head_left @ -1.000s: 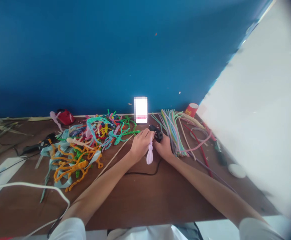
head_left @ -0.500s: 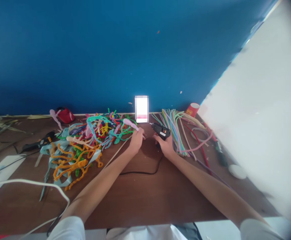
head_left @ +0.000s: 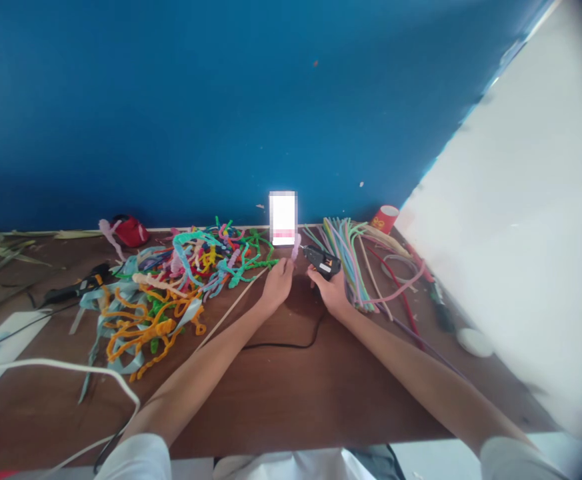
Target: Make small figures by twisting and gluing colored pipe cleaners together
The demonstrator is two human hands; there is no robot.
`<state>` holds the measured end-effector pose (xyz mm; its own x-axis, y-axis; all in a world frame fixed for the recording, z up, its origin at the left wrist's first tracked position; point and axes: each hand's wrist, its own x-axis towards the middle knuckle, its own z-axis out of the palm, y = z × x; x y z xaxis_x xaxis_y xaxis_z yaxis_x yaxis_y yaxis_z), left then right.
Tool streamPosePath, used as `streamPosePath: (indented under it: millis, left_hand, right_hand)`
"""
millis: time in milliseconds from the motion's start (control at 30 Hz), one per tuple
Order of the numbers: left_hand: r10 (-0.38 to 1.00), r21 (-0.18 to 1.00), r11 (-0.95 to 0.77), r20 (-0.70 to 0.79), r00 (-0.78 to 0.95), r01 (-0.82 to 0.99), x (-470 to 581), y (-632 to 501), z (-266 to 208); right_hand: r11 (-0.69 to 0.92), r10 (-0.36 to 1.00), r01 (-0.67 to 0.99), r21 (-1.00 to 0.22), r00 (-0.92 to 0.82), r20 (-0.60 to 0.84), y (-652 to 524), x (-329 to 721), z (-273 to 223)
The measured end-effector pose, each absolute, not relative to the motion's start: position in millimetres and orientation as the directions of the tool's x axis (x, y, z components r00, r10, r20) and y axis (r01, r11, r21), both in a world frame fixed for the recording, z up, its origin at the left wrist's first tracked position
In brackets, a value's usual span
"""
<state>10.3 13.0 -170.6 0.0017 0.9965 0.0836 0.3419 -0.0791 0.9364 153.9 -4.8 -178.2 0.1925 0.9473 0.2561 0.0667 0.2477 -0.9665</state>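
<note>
Glue gun (head_left: 322, 262) gripped in our curled right hand (head_left: 333, 290), we aim it at the lilac piece (head_left: 297, 247), pinched low in our nearly closed left hand (head_left: 278, 280) (presumably keeping us clear of heat).

Left fingers (head_left: 287, 267) hide the base of the pink stem (head_left: 295, 248); whether the gun (head_left: 325, 261) touches it is too small to tell. The screen (head_left: 283, 218) at twelve o'clock is blurred; the cable (head_left: 45, 363) is cut off at eight.

There are two hands (head_left: 277, 283) (head_left: 335, 292), two glue guns (head_left: 327, 265) (head_left: 78, 287), one screen (head_left: 283, 215).
</note>
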Motion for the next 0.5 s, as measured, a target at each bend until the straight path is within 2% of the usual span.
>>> streamPosePath:
  millis: [200,500]
  left_hand:
    - [0.983,0.889,-0.162,0.182,-0.005,0.427,15,-3,-172]
    - [0.982,0.908,-0.142,0.179,-0.057,0.394,13,-3,-178]
  right_hand:
    - [0.232,0.956,0.083,-0.969,0.163,0.243,-6,154,-175]
    - [0.205,0.964,0.116,-0.972,0.148,0.221,-4,155,-178]
